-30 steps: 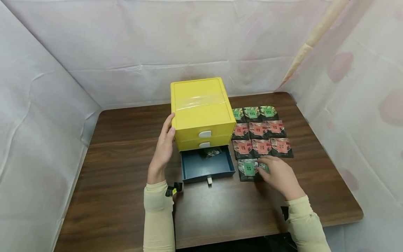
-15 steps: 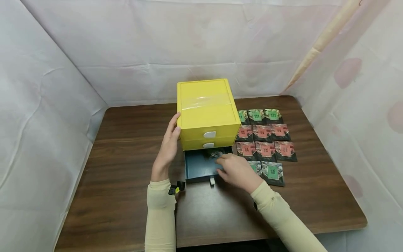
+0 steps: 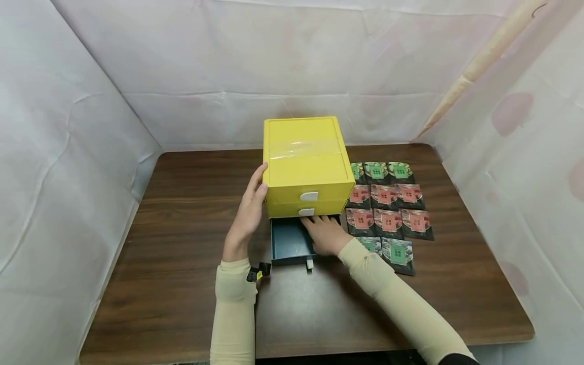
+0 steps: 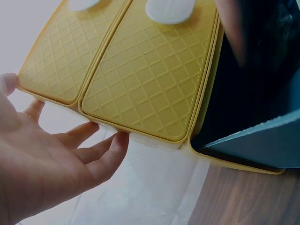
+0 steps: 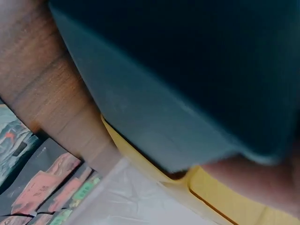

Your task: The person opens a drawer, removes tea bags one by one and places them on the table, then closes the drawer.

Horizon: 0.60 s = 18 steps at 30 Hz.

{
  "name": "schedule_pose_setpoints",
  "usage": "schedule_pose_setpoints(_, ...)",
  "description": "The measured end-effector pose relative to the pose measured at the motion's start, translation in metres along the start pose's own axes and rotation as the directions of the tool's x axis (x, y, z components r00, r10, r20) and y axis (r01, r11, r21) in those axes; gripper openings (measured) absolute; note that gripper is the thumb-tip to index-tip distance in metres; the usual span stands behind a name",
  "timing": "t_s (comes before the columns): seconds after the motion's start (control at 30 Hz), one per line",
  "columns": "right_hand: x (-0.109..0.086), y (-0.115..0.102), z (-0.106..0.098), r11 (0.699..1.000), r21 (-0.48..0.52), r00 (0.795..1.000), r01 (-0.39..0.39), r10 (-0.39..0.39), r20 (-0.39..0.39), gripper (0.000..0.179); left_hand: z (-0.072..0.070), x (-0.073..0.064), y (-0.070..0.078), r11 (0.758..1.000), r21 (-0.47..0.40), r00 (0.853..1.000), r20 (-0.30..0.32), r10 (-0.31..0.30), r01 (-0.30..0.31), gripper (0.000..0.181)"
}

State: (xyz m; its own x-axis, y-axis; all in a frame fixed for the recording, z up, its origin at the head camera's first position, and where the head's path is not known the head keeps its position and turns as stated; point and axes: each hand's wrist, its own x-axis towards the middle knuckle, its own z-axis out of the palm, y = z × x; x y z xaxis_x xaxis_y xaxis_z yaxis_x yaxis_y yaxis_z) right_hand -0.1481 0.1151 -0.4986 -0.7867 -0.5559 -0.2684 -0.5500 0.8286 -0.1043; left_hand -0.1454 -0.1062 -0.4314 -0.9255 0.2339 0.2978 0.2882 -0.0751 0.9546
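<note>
A yellow drawer box (image 3: 305, 162) stands mid-table, its two upper yellow drawers shut. Pulled out below them is a dark blue drawer (image 3: 292, 241) with a small white tab (image 3: 309, 264) on its front. My left hand (image 3: 246, 218) rests against the box's left side, fingers fairly straight, as the left wrist view also shows. My right hand (image 3: 325, 234) reaches into the drawer under the upper front, fingers extended and fingertips partly hidden. Whether anything lies beneath those fingers is hidden. In the right wrist view, a blurred finger (image 5: 262, 180) shows near the drawer's edge.
Right of the box lie rows of flat black packets, some with red labels (image 3: 389, 222), others with green labels (image 3: 398, 255). Pale sheeting (image 3: 292, 56) surrounds the brown wooden table (image 3: 191, 203) at the back and sides.
My right hand has moved left from the green-labelled packets into the blue drawer, and its fingers have straightened deeper inside. My left hand stays against the box. The head view has shifted slightly.
</note>
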Motion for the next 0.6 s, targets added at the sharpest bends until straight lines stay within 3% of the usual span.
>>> schedule_pose_setpoints(0.13, 0.01, 0.006, 0.011, 0.999, -0.052, 1.0, 0.009, -0.011, -0.029, 0.062, 0.001, 0.0, 0.0, 1.0, 0.003, 1.0, 0.0, 0.0, 0.0, 0.051)
schedule_pose_setpoints(0.27, 0.014, 0.01, 0.023, 0.996, -0.073, 0.989, 0.059, -0.068, -0.129, 0.051, 0.0, -0.001, 0.001, 1.0, 0.006, 1.0, 0.0, -0.004, 0.004, 0.051)
schedule_pose_setpoints(0.43, 0.017, 0.014, 0.033, 0.985, -0.154, 0.946, 0.078, -0.122, -0.3, 0.029, 0.0, 0.0, 0.001, 1.0, 0.003, 1.0, 0.002, 0.002, -0.002, 0.051)
schedule_pose_setpoints(0.6, 0.019, 0.015, 0.036, 0.974, -0.217, 0.91, 0.066, -0.148, -0.388, 0.017, 0.001, -0.001, 0.001, 1.0, 0.008, 1.0, 0.001, 0.0, 0.0, 0.051)
